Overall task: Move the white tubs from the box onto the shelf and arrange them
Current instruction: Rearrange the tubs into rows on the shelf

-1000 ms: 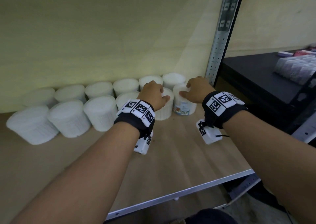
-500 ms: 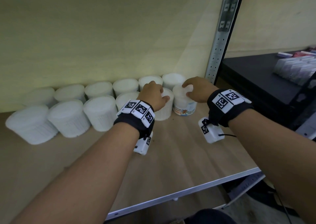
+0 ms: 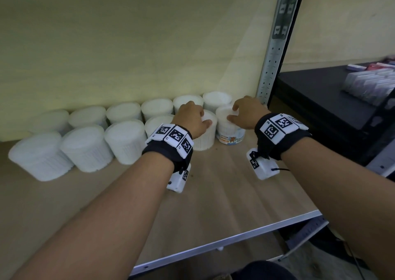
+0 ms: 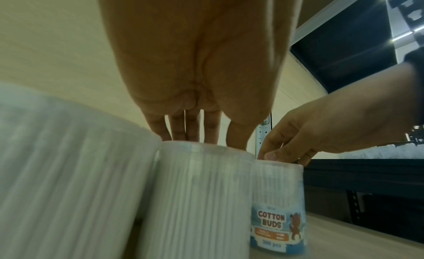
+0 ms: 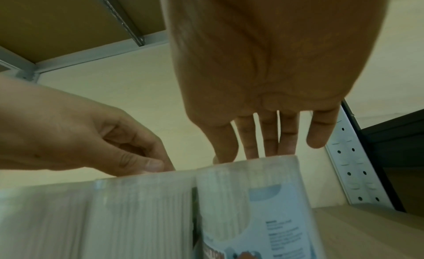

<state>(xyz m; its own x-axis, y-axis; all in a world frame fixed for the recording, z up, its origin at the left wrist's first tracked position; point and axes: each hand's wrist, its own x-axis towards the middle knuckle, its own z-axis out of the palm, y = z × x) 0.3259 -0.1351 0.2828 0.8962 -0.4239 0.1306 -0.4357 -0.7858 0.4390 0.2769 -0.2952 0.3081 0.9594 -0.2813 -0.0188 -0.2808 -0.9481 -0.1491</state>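
Observation:
White tubs stand in two rows along the back of the wooden shelf (image 3: 224,190). My left hand (image 3: 202,117) grips from above the lid of a plain white tub (image 3: 206,138) in the front row, fingertips (image 4: 192,134) on its top. My right hand (image 3: 234,114) pinches the lid of the rightmost front tub (image 3: 230,132), which has a blue "Cotton Buds" label (image 4: 275,224). Thumb and fingers (image 5: 270,146) touch its rim, and the little finger is off it. The two tubs stand side by side, touching. The box is out of view.
The other front-row tubs (image 3: 85,147) and the back row (image 3: 157,108) fill the shelf's rear left. A grey perforated upright (image 3: 275,44) stands right of my right hand. Beyond it, a dark shelf (image 3: 320,100) holds small packs (image 3: 369,85). Bare board lies toward the front edge.
My right hand's fingers have shifted a little on the labelled tub's lid. My left hand has stayed on its tub.

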